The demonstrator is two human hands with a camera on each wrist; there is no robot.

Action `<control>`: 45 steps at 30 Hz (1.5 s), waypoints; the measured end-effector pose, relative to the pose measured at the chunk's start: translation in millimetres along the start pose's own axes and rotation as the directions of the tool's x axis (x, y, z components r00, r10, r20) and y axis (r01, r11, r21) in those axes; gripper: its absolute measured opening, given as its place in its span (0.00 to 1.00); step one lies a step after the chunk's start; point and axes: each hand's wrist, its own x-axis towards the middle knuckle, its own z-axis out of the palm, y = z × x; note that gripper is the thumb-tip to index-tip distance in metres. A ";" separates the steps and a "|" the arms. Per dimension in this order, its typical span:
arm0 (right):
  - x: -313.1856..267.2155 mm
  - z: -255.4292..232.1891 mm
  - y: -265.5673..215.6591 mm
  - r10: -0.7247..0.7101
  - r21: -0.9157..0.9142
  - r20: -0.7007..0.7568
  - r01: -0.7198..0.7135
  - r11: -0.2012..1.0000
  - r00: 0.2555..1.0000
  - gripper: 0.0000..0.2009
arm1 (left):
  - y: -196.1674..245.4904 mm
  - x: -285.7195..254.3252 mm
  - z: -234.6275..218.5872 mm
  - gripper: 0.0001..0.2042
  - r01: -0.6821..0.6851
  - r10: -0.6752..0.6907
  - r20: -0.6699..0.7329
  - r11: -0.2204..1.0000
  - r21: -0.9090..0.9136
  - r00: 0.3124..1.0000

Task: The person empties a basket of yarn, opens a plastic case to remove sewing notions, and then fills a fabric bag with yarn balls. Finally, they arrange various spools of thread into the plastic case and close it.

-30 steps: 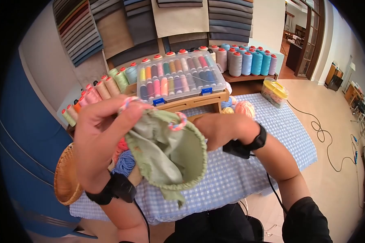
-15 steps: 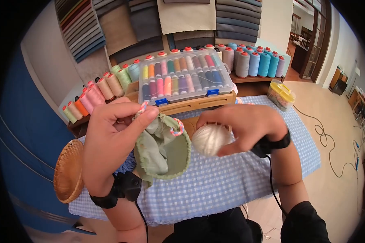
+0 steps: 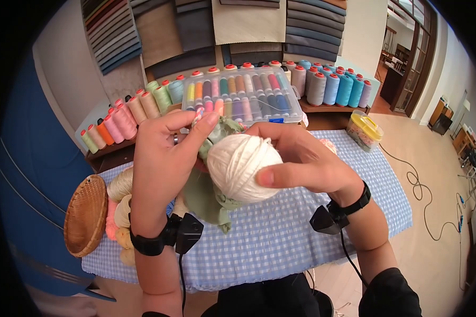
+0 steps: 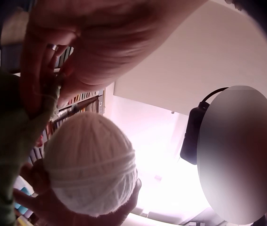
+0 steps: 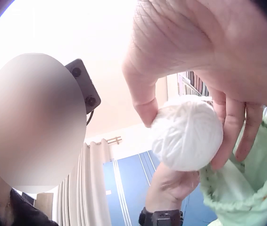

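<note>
A white ball of yarn is gripped between the thumb and fingers of my right hand. It overlaps a light green drawstring bag in the head view, hiding much of its mouth. My left hand pinches the bag by its rim, at a pink, white and blue twisted cord. In the right wrist view the bag's gathered rim hangs open right beside the yarn ball. From the left wrist, the bag appears as a dark green edge under the left fingers.
Balls and skeins of yarn lie left, beside a tilted wicker basket, on a blue checked tablecloth. Behind stand a clear thread box and rows of thread cones. A yellow-lidded tub sits at the right.
My right hand came out from behind the bag with the white yarn ball, then brought it left and nearer, in front of the bag. My left hand kept its pinch and shifted slightly right.
</note>
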 end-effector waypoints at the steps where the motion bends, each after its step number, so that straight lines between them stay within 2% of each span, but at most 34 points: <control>1: 0.8 -1.0 1.4 0.004 0.080 0.013 -0.005 0.997 1.000 0.22 | -1.4 0.7 -0.2 0.11 -0.001 0.001 0.006 1.000 0.022 1.000; 5: -0.8 0.6 -3.1 0.009 0.014 -0.067 -0.008 1.000 0.998 0.25 | 0.0 0.9 0.8 0.10 0.034 -0.034 -0.005 0.999 -0.021 0.999; 6: -4.5 1.8 -7.2 -0.027 -0.235 -0.105 0.002 0.972 0.994 0.25 | 2.2 0.3 -1.1 0.10 0.002 -0.002 -0.008 0.999 0.040 1.000; 7: -7.1 2.3 -9.3 -0.070 -0.470 -0.133 -0.001 0.883 0.989 0.26 | 2.7 0.1 -2.6 0.09 -0.028 0.029 -0.009 0.995 0.100 1.000; 8: -8.0 2.0 -8.7 -0.067 -0.470 -0.134 -0.004 0.883 0.989 0.26 | 0.6 0.2 -4.2 0.09 -0.025 0.026 -0.009 0.995 0.098 1.000; 10: -9.8 1.6 -7.0 -0.251 -0.786 -0.081 0.093 0.611 0.965 0.26 | -4.1 -0.9 -6.4 0.07 -0.036 0.038 -0.010 0.989 0.147 0.999; 11: -11.0 1.5 -8.6 -0.247 -0.786 -0.081 0.091 0.612 0.966 0.26 | -3.7 -1.7 -5.8 0.07 -0.033 0.035 -0.010 0.989 0.145 0.999; 13: -13.5 3.5 -16.1 -0.204 -0.907 0.032 0.114 0.405 0.978 0.25 | 0.4 -3.4 -2.9 0.07 -0.111 0.110 0.011 0.980 0.167 0.994; 14: -14.2 5.8 -21.3 -0.203 -0.907 0.030 0.113 0.406 0.979 0.25 | 1.9 -4.3 -0.8 0.07 -0.109 0.109 0.013 0.980 0.167 0.994; 16: -15.7 9.4 -29.5 0.135 -0.871 -0.027 -0.089 0.483 0.991 0.23 | 4.4 -6.6 5.0 0.09 -0.184 0.191 -0.035 0.973 0.137 0.981; 20: -20.4 13.7 -26.2 0.135 -0.829 0.032 -0.049 0.556 0.990 0.22 | 9.1 -9.6 14.7 0.10 -0.230 0.231 -0.037 0.973 0.024 0.972; 22: -23.5 20.1 -33.2 0.053 -0.900 -0.002 -0.025 0.435 0.999 0.22 | 8.3 -7.4 16.6 0.04 -0.352 0.358 -0.089 0.933 0.081 0.929; 23: -24.8 18.4 -32.3 0.054 -0.899 -0.003 -0.027 0.437 0.999 0.22 | 7.7 -6.5 15.2 0.04 -0.349 0.356 -0.087 0.934 0.080 0.931; 25: -28.2 12.0 -31.5 0.005 -0.897 0.103 0.091 0.433 0.995 0.21 | 7.4 -5.6 9.9 0.10 -0.408 0.422 -0.146 0.906 0.117 0.895; 29: -31.7 6.0 -41.7 0.096 -0.929 0.140 0.097 0.357 0.985 0.16 | 9.5 -7.2 8.3 0.09 -0.424 0.446 -0.220 0.894 0.144 0.868; 31: -35.4 1.4 -37.8 0.007 -0.957 0.158 0.151 0.249 0.987 0.12 | 7.2 -6.5 5.9 0.08 -0.497 0.547 -0.246 0.834 0.239 0.800; 32: -34.6 1.7 -38.4 0.009 -0.956 0.158 0.151 0.250 0.987 0.12 | 7.1 -5.4 7.1 0.08 -0.495 0.545 -0.246 0.835 0.238 0.801; 34: -31.4 3.4 -40.2 -0.127 -0.949 0.209 0.233 0.212 0.970 0.09 | 7.3 -3.1 9.9 0.07 -0.594 0.636 -0.331 0.771 0.228 0.698; 35: -30.6 3.8 -40.2 -0.125 -0.949 0.210 0.233 0.213 0.970 0.09 | 7.1 -2.5 8.1 0.07 -0.593 0.634 -0.332 0.773 0.228 0.699; 37: -30.1 4.3 -40.4 -0.332 -0.921 0.205 0.296 0.253 0.921 0.08 | 6.2 -1.4 2.3 0.06 -0.562 0.594 -0.361 0.802 0.202 0.719; 38: -30.6 3.8 -43.0 -0.332 -0.922 0.204 0.295 0.252 0.921 0.08 | 6.4 -1.1 0.8 0.06 -0.563 0.595 -0.360 0.802 0.200 0.719; 40: -33.0 1.3 -50.3 -0.192 -0.877 0.251 0.307 0.370 0.949 0.08 | 6.6 -1.3 -1.4 0.07 -0.571 0.605 -0.334 0.795 0.202 0.723; 41: -34.5 -0.8 -48.2 -0.189 -0.876 0.252 0.307 0.371 0.949 0.08 | 6.8 -1.8 -1.6 0.07 -0.569 0.602 -0.337 0.797 0.201 0.724; 43: -36.7 -4.8 -42.1 -0.190 -0.744 0.357 0.402 0.533 0.914 0.08 | 7.4 -3.2 -1.5 0.08 -0.590 0.612 -0.268 0.790 0.166 0.744; 44: -36.8 -3.9 -42.4 -0.188 -0.744 0.359 0.402 0.533 0.914 0.08 | 6.9 -3.8 -2.4 0.08 -0.590 0.612 -0.270 0.790 0.166 0.744; 45: -37.3 -2.1 -42.9 -0.211 -0.689 0.396 0.441 0.575 0.894 0.07 | 6.4 -4.2 -4.2 0.08 -0.568 0.573 -0.217 0.818 0.092 0.790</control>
